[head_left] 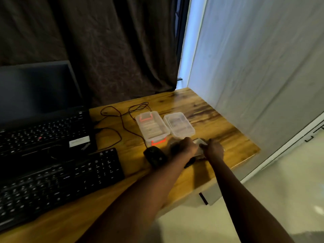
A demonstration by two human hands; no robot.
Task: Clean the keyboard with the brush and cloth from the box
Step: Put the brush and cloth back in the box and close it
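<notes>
The black keyboard [61, 181] lies at the left front of the wooden desk [219, 120]. A clear box [152, 128] with orange latches stands open near the middle, and its clear lid [179, 123] lies just to its right. In front of the lid, my left hand [188, 146] and my right hand [214, 150] meet over a small grey cloth [199, 143], each gripping one side of it. A dark object, possibly the brush [190, 162], sticks out from under my left wrist. The picture is blurred, so the fingers are hard to make out.
A black mouse [155, 156] sits left of my left hand, with its thin cable [122, 120] looping across the desk behind it. An open laptop [43, 130] stands behind the keyboard. Dark curtains hang at the back and a pale wall borders the desk's right edge.
</notes>
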